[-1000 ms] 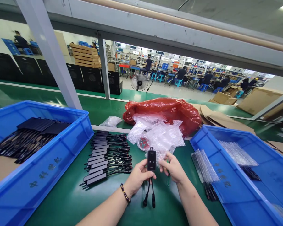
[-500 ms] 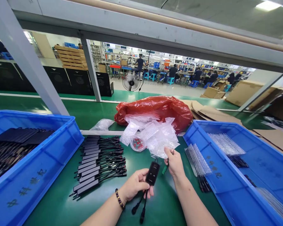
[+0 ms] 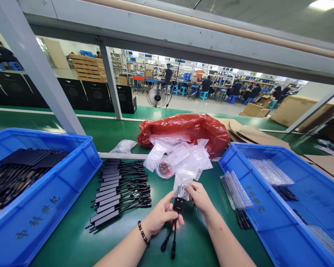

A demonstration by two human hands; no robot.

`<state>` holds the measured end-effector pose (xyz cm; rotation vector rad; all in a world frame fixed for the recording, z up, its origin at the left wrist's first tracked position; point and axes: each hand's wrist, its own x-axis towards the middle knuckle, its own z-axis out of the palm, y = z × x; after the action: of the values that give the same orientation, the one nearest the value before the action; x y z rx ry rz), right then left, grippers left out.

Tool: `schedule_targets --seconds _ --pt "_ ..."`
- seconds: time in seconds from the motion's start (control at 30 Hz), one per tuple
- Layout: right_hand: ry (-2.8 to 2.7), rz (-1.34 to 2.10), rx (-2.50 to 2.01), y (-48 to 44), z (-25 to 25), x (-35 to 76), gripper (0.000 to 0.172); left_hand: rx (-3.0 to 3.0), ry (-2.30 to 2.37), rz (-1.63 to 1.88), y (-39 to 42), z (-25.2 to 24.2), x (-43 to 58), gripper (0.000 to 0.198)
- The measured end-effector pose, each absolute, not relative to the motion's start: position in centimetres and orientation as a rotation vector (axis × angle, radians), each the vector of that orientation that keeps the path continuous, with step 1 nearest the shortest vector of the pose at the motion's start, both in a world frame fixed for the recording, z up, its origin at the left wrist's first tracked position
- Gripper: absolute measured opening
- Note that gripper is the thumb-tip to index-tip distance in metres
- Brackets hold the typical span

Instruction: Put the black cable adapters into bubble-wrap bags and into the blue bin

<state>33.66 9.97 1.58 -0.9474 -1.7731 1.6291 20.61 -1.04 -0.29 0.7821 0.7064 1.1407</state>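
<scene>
My left hand (image 3: 161, 217) grips a small black module (image 3: 179, 204) whose two black leads (image 3: 169, 241) hang down with plugs at their ends. My right hand (image 3: 199, 196) pinches a clear bubble-wrap bag (image 3: 181, 184) over the module's upper end. Both hands are above the green belt (image 3: 72, 241), close together. Just behind them lies a heap of bubble-wrap bags (image 3: 183, 157). To the left, a row of black modules with leads (image 3: 119, 191) lies on the belt.
A blue bin (image 3: 52, 200) at left holds black flat parts. A blue bin (image 3: 267, 222) at right holds bagged modules, with more bagged ones (image 3: 235, 187) leaning on its rim. A red plastic bag (image 3: 186, 129) lies behind. Grey frame posts (image 3: 39, 70) rise at left. People work far off.
My right hand picked up a bubble-wrap bag from the heap and brought it onto the top of the module. My left hand tilted the module and kept hold of it.
</scene>
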Motion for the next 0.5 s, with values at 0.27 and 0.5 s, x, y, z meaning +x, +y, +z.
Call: schedule_targets --seconds 0.27,0.5 --pt "-2.05 1.795 -0.75 10.2 2.6 34.3 0.044 0.702 0.829 1.279 -0.9 -0.3 21.0 0.07" --pt "-2.017 1.766 -0.829 10.1 2.7 34.3 0.048 0.63 0.842 1.308 -0.8 -0.1 20.8 0.045"
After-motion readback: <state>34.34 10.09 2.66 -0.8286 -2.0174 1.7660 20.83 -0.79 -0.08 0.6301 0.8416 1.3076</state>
